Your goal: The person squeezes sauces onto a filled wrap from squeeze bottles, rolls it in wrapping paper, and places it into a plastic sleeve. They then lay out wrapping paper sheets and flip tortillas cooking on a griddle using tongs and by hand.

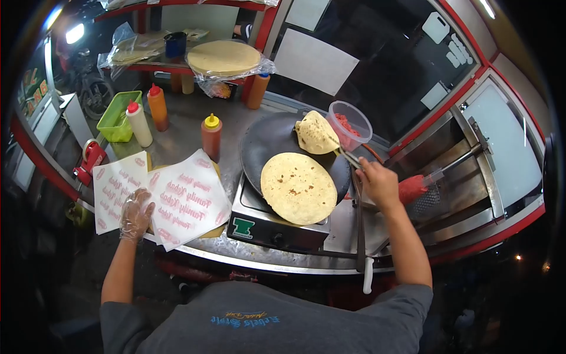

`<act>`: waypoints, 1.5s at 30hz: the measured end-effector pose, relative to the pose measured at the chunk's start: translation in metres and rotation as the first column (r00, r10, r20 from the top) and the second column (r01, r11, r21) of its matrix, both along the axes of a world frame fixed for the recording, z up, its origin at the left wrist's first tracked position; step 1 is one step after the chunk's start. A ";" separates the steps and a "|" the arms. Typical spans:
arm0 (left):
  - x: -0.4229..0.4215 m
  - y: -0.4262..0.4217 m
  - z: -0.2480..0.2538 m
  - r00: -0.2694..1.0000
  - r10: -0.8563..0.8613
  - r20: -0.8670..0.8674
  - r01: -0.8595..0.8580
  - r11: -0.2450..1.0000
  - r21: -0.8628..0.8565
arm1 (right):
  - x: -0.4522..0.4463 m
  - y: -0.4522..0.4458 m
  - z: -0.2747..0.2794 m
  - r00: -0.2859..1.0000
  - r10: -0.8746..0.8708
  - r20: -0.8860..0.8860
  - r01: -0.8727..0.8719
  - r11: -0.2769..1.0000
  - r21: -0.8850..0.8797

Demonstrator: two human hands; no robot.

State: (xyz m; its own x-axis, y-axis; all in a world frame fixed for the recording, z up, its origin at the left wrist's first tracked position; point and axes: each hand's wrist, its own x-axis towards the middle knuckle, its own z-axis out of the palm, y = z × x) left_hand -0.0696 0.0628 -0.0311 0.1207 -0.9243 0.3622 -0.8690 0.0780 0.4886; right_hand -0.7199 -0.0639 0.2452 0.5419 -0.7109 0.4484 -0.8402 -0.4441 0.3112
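Note:
My left hand (pixel 137 213), in a clear plastic glove, lies with spread fingers on a printed paper sheet (pixel 118 184). Beside it a second printed wrapping paper (pixel 191 200) overlaps the stack on the counter. My right hand (pixel 378 182) is closed round metal tongs (pixel 350 158). Their tips reach the edge of a folded flatbread (pixel 316 132) at the back of the round black griddle (pixel 254 137); whether they pinch it I cannot tell. In front of it a flat round flatbread (pixel 298 187) with brown spots lies partly over the griddle's front edge.
Sauce bottles (pixel 211 135) and a green basket (pixel 119 118) stand at the back left. A clear tub (pixel 349 123) of red food touches the griddle area. On the right, skewered red meat (pixel 411 189) sits by the metal grill. A white-handled knife (pixel 368 275) overhangs the front edge.

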 end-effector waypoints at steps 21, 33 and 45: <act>0.000 0.001 -0.001 1.000 0.007 0.007 -0.007 0.999 -0.052 | -0.003 -0.066 -0.005 0.639 -0.609 0.469 -0.028 0.591 0.806; 0.001 0.000 -0.002 0.999 0.032 0.020 -0.032 0.999 -0.004 | -0.008 -0.049 0.036 0.677 -0.233 0.699 -0.204 0.852 0.482; -0.001 0.002 0.001 1.000 -0.002 0.023 0.003 0.999 -0.045 | 0.052 -0.042 -0.036 0.874 -0.052 0.482 -0.048 0.980 0.192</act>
